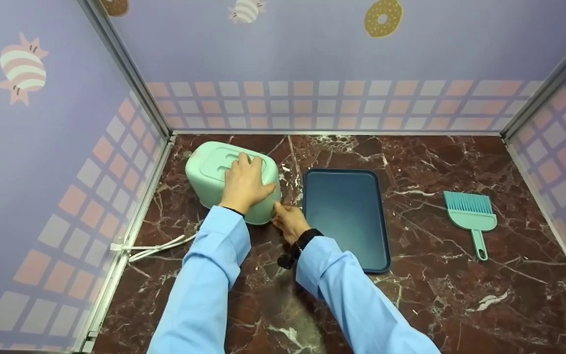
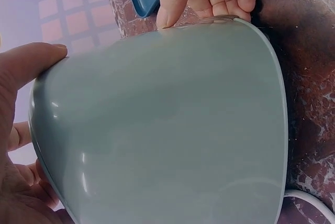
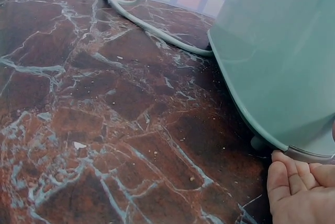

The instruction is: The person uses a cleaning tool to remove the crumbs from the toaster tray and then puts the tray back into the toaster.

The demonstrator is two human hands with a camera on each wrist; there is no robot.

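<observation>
A mint-green toaster (image 1: 206,189) with a lid on top stands on the marbled surface, left of centre in the head view. My left hand (image 1: 244,184) grips it from above, thumb stretched over the near right edge and fingers bent over the lid. Low at its right end, my right hand (image 1: 290,221) pinches the crumb tray's greyish edge (image 3: 311,154), fingertips under the rim. In the left wrist view the toaster's side (image 2: 172,114) fills most of the picture. Its underside is hidden.
A dark blue tray (image 1: 344,211) lies just right of the toaster. Farther right is a green hand brush (image 1: 469,214). The toaster's white cord (image 1: 162,246) lies looped at the left wall. Small crumbs dot the marbled surface (image 3: 120,109). Patterned walls (image 1: 312,59) enclose three sides.
</observation>
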